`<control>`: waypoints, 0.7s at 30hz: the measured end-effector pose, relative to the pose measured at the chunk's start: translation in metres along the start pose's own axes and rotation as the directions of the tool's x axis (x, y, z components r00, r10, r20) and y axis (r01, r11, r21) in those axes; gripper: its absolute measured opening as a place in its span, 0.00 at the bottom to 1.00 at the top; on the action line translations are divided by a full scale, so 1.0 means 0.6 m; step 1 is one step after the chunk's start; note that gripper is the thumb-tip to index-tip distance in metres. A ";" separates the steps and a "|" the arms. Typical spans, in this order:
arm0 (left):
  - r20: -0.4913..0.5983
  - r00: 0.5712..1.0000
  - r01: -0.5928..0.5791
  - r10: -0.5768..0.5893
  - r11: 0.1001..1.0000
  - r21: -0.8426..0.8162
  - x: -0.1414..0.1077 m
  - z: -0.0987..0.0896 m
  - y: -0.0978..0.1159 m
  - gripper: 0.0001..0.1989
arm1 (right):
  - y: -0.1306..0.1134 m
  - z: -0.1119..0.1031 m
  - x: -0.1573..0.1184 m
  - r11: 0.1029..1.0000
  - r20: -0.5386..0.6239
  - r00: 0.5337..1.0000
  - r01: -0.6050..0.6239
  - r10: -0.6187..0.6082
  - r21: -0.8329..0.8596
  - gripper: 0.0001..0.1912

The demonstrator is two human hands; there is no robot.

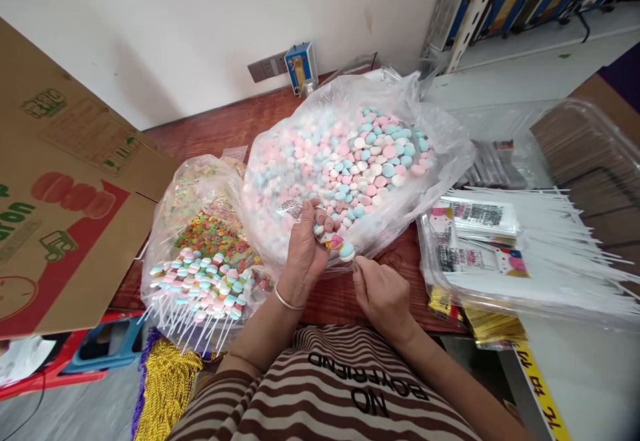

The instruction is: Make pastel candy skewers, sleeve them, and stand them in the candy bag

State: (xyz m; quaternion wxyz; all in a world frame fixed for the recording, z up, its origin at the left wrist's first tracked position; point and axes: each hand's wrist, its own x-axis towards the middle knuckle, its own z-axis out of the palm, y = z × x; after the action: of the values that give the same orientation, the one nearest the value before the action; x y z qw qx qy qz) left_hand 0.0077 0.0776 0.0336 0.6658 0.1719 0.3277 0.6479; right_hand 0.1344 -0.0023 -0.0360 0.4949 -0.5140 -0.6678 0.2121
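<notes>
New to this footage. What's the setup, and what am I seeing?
No machine here: these are one person's bare hands, filmed by a camera worn on the head, looking forward and down. The left hand holds a bright printed wrapper. The right hand is closed just below a blue-and-white candy, apparently around its stick. On the wooden table lie a large clear bag of loose candies and, left, candies on sticks. A clear tray of white sticks sits right.
</notes>
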 end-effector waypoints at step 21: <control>0.239 0.842 -0.499 0.484 0.530 0.685 -0.050 -0.057 -0.029 0.08 | 0.000 0.007 0.016 0.615 0.213 0.861 -0.483 0.461 0.624 0.16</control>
State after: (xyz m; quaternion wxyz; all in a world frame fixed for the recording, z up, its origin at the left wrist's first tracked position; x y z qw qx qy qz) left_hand 0.0002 0.0401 0.0038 0.3356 0.5118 0.4876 0.6227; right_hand 0.1312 0.0072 -0.0334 0.5592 -0.4598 -0.3981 0.5635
